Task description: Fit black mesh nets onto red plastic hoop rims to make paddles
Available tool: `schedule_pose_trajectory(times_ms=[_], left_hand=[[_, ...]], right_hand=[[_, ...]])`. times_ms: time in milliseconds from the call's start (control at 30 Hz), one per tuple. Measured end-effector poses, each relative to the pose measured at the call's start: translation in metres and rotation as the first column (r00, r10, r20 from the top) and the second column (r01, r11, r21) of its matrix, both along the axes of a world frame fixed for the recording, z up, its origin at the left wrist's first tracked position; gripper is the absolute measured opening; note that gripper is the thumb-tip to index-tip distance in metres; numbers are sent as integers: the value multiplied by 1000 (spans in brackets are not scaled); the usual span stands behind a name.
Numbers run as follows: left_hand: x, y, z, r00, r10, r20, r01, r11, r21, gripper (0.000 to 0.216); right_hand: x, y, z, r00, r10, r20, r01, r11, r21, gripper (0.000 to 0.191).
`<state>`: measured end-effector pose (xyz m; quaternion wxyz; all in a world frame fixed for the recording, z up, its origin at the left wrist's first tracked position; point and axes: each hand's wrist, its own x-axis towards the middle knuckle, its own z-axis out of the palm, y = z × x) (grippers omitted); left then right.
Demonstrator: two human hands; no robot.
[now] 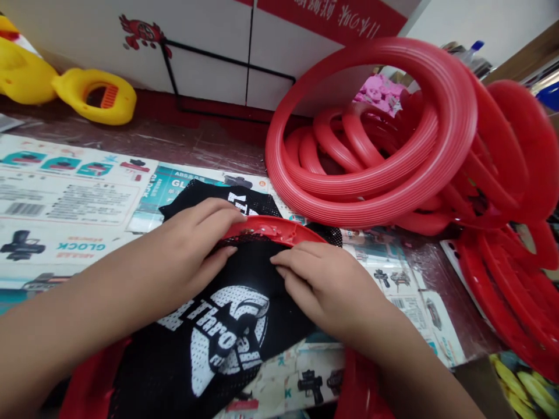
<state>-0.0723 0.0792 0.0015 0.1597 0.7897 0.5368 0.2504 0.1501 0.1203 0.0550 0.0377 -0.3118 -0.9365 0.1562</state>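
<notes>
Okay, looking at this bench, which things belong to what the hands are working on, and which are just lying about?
In hand:
- left hand, pinching at the rim
- right hand, fingers on the cloth
- black mesh cloth
- red ring under the cloth's edge

Lying about:
- pile of red rings, untouched
- yellow toys
- printed cardboard sheets
- pink pieces

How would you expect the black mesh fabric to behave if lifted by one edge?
Probably floppy: the black mesh fabric drapes over the red ring and wrinkles under the left hand and right hand. Likely light, since it is thin, holed netting. It may snag rather than slide, as the holes could catch on the ring's rim.
</notes>
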Motion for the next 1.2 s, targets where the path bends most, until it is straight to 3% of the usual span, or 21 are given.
schedule_pose_trajectory(times_ms=[100,267,367,967,1200], left_hand=[[-3,0,2,997,7,-81,-3,999,47,27],[8,-1,-1,992,-66,-112,90,970,226,36],[13,-1,-6,988,-119,-98,139,964,225,43],[13,1,-14,993,-83,-90,102,966,238,43],[13,1,-18,989,-76,-128,106,964,244,46]], right_hand=[[1,0,0,1000,0,18,0,999,-35,17],[1,5,-6,993,-20,-114,27,998,55,21],[2,7,-8,992,-2,-129,13,996,87,24],[-1,13,-19,995,83,-58,-57,934,354,30],[-1,14,-23,997,68,-40,-50,937,345,29]])
